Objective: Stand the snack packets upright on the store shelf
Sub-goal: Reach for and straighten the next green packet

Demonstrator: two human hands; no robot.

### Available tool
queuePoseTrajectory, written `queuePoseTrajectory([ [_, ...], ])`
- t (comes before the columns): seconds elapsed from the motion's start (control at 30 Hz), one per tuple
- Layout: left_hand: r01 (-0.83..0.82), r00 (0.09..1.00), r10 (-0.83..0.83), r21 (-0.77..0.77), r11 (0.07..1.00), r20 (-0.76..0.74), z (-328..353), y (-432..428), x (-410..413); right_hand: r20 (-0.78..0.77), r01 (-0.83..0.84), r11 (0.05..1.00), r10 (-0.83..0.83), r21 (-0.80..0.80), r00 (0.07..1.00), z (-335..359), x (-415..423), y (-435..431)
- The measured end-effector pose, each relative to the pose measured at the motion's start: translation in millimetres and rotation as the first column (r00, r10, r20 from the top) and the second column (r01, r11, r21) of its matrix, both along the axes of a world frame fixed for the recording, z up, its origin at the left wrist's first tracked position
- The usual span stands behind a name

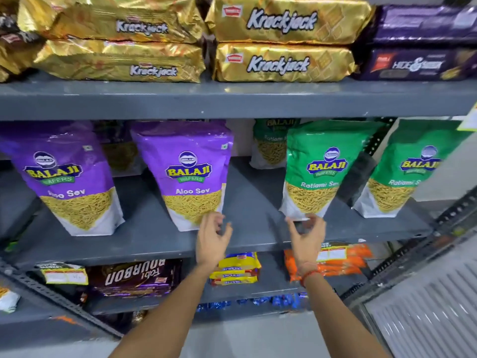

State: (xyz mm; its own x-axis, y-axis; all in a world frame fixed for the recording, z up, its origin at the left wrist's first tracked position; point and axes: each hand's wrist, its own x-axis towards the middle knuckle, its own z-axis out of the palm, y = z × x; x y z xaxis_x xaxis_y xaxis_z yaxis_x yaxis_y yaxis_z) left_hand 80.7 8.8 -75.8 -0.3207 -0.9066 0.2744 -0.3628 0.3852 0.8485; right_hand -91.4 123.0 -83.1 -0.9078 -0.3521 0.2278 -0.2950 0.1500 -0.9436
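Note:
Two purple Aloo Sev packets stand upright on the grey middle shelf (247,202), one at the left (67,177) and one in the middle (191,174). Two green Ratlami Sev packets stand to the right, one nearer (320,169) and one at the far right (413,171); a third green packet (271,143) stands behind them. My left hand (211,239) hovers just below the middle purple packet's bottom corner, fingers apart and empty. My right hand (307,236) is at the base of the nearer green packet, fingers curled loosely and holding nothing.
Gold Krackjack packs (281,40) and dark purple biscuit packs (418,42) lie stacked on the shelf above. Below are Bourbon packs (134,277), yellow biscuit packs (237,270) and orange packs (340,259). A perforated metal upright (451,215) frames the shelf's right end.

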Motion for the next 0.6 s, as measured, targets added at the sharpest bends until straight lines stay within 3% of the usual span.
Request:
queuePoseTrajectory([
  [0.1,0.168,0.979,-0.169,0.013,0.986,0.118,8.3,4.9,-53.3,0.031,0.038,0.995,-0.042,0.097,0.999,2.9,-43.3,15.6],
  [0.27,0.322,0.904,-0.395,0.346,0.881,0.165,6.7,4.4,-126.4,0.206,-0.189,0.976,0.164,0.108,0.965,14.2,-98.4,18.1],
  [0.37,0.359,0.886,-0.45,0.45,0.818,0.109,-0.1,5.2,-150.7,0.248,-0.315,0.943,0.282,0.105,0.927,11.2,-112.2,13.9],
  [0.6,0.314,0.926,-0.368,0.364,0.877,0.088,-3.8,14.2,-143.2,0.207,-0.289,0.952,0.264,0.103,0.942,2.8,-97.5,10.2],
])
